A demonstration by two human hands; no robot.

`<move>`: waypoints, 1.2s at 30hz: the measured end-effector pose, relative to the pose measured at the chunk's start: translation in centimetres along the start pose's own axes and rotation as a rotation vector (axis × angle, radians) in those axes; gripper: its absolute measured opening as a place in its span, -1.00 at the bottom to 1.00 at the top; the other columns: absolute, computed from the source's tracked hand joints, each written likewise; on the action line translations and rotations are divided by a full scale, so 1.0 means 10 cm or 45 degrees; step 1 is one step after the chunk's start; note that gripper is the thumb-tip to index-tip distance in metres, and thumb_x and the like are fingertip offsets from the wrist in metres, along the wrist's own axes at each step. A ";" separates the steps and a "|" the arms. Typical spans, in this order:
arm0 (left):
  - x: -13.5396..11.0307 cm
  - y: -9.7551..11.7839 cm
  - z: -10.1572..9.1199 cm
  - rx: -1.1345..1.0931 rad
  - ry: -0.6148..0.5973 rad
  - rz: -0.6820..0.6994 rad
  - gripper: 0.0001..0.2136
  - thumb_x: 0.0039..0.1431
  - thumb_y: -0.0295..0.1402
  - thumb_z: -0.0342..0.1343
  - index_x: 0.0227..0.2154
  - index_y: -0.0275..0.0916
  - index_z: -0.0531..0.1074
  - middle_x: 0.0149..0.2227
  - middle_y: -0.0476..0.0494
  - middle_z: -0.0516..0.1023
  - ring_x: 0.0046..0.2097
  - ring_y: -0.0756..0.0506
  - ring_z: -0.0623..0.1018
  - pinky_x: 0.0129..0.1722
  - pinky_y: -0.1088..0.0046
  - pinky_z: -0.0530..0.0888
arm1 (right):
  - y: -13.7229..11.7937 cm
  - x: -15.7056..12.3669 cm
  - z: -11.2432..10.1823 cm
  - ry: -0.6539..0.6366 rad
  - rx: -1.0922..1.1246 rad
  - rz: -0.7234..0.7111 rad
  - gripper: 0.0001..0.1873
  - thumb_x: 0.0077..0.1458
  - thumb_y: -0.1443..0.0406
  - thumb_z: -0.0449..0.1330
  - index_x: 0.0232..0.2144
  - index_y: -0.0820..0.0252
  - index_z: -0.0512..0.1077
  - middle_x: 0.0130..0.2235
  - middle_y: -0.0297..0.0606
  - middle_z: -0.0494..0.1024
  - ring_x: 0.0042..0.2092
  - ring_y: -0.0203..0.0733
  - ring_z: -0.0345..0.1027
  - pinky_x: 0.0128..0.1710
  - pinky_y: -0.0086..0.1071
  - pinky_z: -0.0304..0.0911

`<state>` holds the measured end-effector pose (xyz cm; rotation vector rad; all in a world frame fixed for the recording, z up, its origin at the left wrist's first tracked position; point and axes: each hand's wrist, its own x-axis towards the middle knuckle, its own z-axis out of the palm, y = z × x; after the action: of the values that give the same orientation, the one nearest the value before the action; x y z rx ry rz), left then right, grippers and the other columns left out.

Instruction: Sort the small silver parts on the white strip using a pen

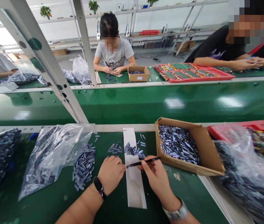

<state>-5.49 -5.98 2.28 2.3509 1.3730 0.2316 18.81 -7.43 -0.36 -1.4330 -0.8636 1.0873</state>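
My right hand (157,178) holds black tweezers (152,160), their thin tip pointing left over a white paper strip (134,188). My left hand (110,174) is closed, its fingertips pinched together right at the tweezers' tip. Whatever sits between those fingertips is too small to make out. Small dark, shiny elongated pieces (132,150) lie on the strip just beyond both hands. More of them form a little group (115,148) left of the strip, and a bigger heap (84,168) lies farther left, beside my left forearm.
At right, a cardboard box (210,152) holds many such pieces. Beyond it are a filled plastic bag (241,174) and a red tray (258,124). Two filled bags (47,158) lie left. A slanted metal post (59,90) rises ahead; co-workers sit across the green belt (127,105).
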 end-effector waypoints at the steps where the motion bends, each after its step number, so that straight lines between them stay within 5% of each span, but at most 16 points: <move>1: -0.01 -0.02 0.01 -0.050 0.015 0.002 -0.75 0.62 -0.54 0.35 -0.04 -0.05 0.88 -0.08 -0.15 0.80 0.04 -0.26 0.75 0.09 0.19 0.65 | -0.01 0.00 0.01 -0.003 -0.010 -0.008 -0.09 -0.04 -0.62 0.67 -0.22 -0.07 0.60 -0.37 -0.26 0.77 -0.37 0.15 0.85 -0.28 -0.03 0.85; 9: -0.08 -0.18 -0.06 -0.257 0.131 -0.052 -0.81 0.31 -0.52 0.45 -0.09 -0.13 0.83 -0.08 -0.18 0.83 0.00 -0.28 0.79 0.15 0.19 0.75 | -0.28 0.03 -0.19 0.012 -0.012 -0.095 -0.16 0.02 -0.56 0.71 -0.23 -0.10 0.60 -0.38 -0.21 0.80 -0.41 0.18 0.84 -0.29 0.03 0.89; 13: -0.07 -0.24 -0.11 -0.237 -0.024 -0.033 -0.78 0.33 -0.52 0.46 -0.09 -0.08 0.88 -0.06 -0.16 0.84 0.01 -0.26 0.79 0.17 0.18 0.75 | -0.48 0.03 -0.54 0.444 -0.030 -0.334 -0.40 0.28 -0.39 0.69 -0.13 -0.22 0.62 -0.34 -0.25 0.83 -0.37 0.25 0.84 -0.28 0.10 0.86; 15: -0.06 -0.25 -0.11 -0.243 -0.063 -0.035 -0.78 0.39 -0.54 0.43 -0.12 -0.07 0.89 -0.07 -0.15 0.84 0.01 -0.25 0.79 0.19 0.18 0.74 | -0.57 0.05 -0.71 0.651 -0.028 -0.451 -0.58 0.43 -0.26 0.65 -0.07 -0.31 0.64 -0.28 -0.24 0.83 -0.28 0.33 0.86 -0.08 0.29 0.90; 18: -0.04 -0.21 -0.08 -0.256 -0.080 -0.050 -0.80 0.43 -0.55 0.40 -0.18 -0.09 0.84 -0.09 -0.14 0.82 0.00 -0.24 0.78 0.27 0.15 0.73 | -0.64 0.07 -0.86 0.813 0.039 -0.538 -0.59 0.41 -0.23 0.67 -0.05 -0.36 0.60 -0.25 -0.25 0.82 -0.21 0.42 0.86 0.16 0.52 0.87; 21: -0.04 -0.14 -0.02 -0.270 -0.063 -0.060 -0.77 0.49 -0.56 0.34 -0.10 -0.10 0.83 -0.07 -0.15 0.82 0.03 -0.26 0.77 0.32 0.11 0.73 | -0.61 0.05 -0.76 0.735 0.058 -0.360 -0.45 0.28 -0.34 0.70 -0.04 -0.32 0.62 -0.23 -0.26 0.87 -0.19 0.36 0.91 0.16 0.43 0.91; 25: -0.05 -0.03 0.09 -0.319 0.005 0.038 -0.58 0.62 -0.59 0.16 0.20 -0.05 0.85 0.05 -0.18 0.83 0.08 -0.24 0.77 0.29 0.15 0.75 | -0.45 0.01 -0.37 0.368 0.081 -0.094 -0.18 -0.01 -0.44 0.79 -0.07 -0.09 0.67 -0.25 -0.21 0.89 -0.28 0.27 0.92 -0.14 0.19 0.95; 28: -0.04 0.01 0.17 -0.376 0.067 0.054 -0.61 0.62 -0.58 0.20 0.17 -0.07 0.86 0.01 -0.18 0.83 0.06 -0.24 0.78 0.24 0.17 0.77 | -0.29 0.01 -0.11 0.111 0.146 0.038 -0.11 -0.16 -0.50 0.80 -0.17 -0.07 0.66 -0.23 -0.15 0.90 -0.27 0.24 0.91 -0.12 0.16 0.97; 32: -0.02 0.00 0.24 -0.412 0.101 -0.034 -0.78 0.51 -0.58 0.38 -0.05 -0.09 0.83 -0.11 -0.11 0.82 0.00 -0.24 0.80 0.19 0.20 0.77 | -0.10 0.04 0.01 0.047 0.117 0.083 -0.14 -0.15 -0.53 0.77 -0.22 -0.10 0.66 -0.25 -0.12 0.90 -0.27 0.27 0.90 -0.11 0.19 0.96; 36: -0.02 -0.02 0.27 -0.400 0.105 -0.054 -0.78 0.45 -0.55 0.48 -0.01 -0.08 0.83 -0.04 -0.13 0.83 0.04 -0.26 0.81 0.22 0.20 0.79 | 0.01 0.06 -0.02 0.036 0.051 0.047 -0.15 -0.06 -0.59 0.70 -0.20 -0.14 0.65 -0.24 -0.12 0.90 -0.27 0.24 0.88 -0.08 0.14 0.96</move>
<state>-4.87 -6.76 -0.21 2.0709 1.3149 0.4989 19.22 -6.96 -0.59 -1.4331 -0.7941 1.1036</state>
